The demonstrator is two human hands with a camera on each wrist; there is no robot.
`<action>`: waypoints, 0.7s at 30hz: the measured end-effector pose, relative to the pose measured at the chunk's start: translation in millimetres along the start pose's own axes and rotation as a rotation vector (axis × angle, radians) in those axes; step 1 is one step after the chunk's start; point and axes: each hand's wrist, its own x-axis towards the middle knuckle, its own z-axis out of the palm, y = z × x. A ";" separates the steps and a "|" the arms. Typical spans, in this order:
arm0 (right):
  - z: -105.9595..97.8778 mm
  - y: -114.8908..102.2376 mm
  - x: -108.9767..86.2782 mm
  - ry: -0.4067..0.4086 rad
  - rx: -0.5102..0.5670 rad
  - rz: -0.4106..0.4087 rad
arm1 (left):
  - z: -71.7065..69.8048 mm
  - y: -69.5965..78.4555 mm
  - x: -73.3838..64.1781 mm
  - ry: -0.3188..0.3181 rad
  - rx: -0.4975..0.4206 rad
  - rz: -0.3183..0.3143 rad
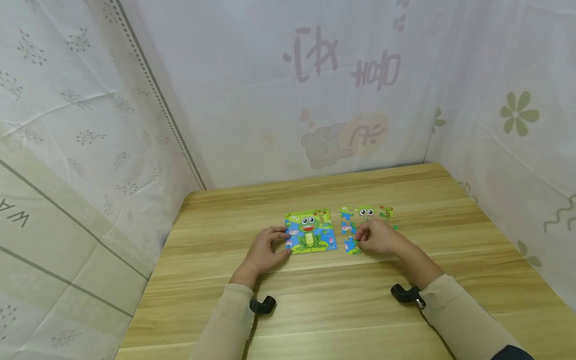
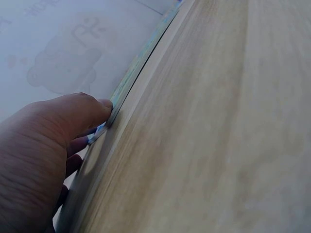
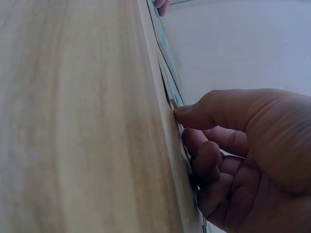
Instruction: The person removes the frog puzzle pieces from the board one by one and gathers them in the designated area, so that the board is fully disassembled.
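A square frog picture board lies flat on the table. My left hand is at its left side, thumb and fingertips touching the edge. In the left wrist view the thumb rests against the board's thin edge. To the right lie separate frog jigsaw puzzle pieces, among them one with the eyes and a lower-left corner piece. My right hand pinches a puzzle piece beside that corner piece, its other fingers curled. The hand covers several pieces.
The wood-grain table extends around the board and pieces. Printed cloth hangs behind it and on both sides. Black wrist mounts sit at both sleeves. A loose piece with a tree lies at the upper right.
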 end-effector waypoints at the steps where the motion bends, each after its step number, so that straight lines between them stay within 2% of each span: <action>1: 0.1 0.1 0.0 0.000 0.001 0.003 | 0.2 -0.1 0.0 0.000 0.002 0.002; 6: 0.4 2.1 0.5 -0.003 0.014 0.007 | -0.3 1.3 0.2 0.006 -0.004 0.014; 21: 0.1 4.9 0.9 -0.003 0.036 0.003 | -0.8 2.0 -0.1 -0.012 0.001 -0.014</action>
